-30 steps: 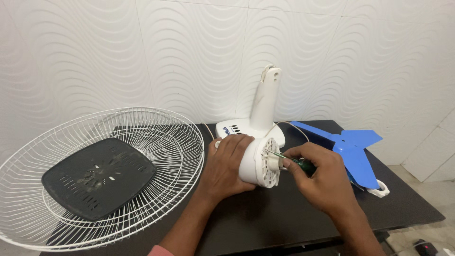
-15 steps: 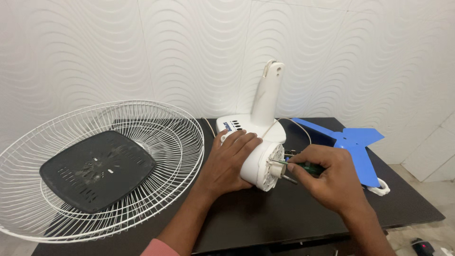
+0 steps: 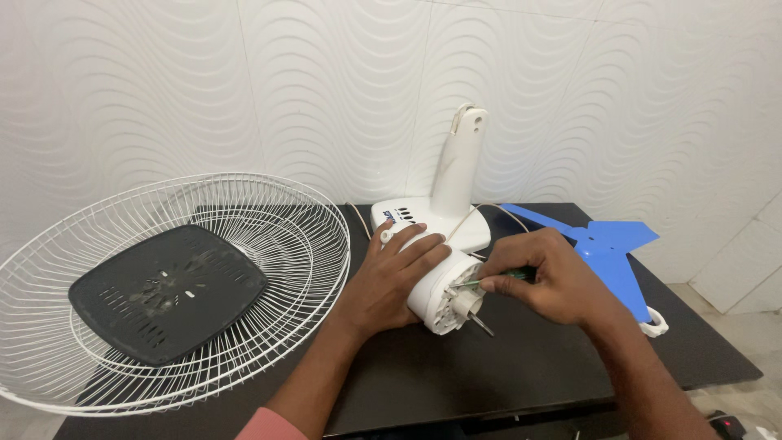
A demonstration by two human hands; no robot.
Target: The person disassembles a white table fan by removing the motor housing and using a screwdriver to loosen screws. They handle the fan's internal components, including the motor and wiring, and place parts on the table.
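A white fan motor housing point(image 3: 444, 289) lies on its side on the black table point(image 3: 521, 367), its shaft pointing toward me. My left hand point(image 3: 391, 281) rests over the housing and holds it steady. My right hand point(image 3: 550, 277) grips a green-handled screwdriver point(image 3: 511, 277) whose tip touches the front face of the motor. Behind the motor rises the white fan stand neck point(image 3: 458, 167) on its base.
Two white wire fan guards point(image 3: 175, 285) are stacked at the left with a black square plate point(image 3: 167, 289) inside. A blue fan blade point(image 3: 607, 248) lies at the right near a white cord end point(image 3: 654, 324). A white wavy wall stands behind.
My view has shifted slightly. My right hand and the screwdriver stay at the motor face, with small turning movements. My left hand keeps its hold on the housing.
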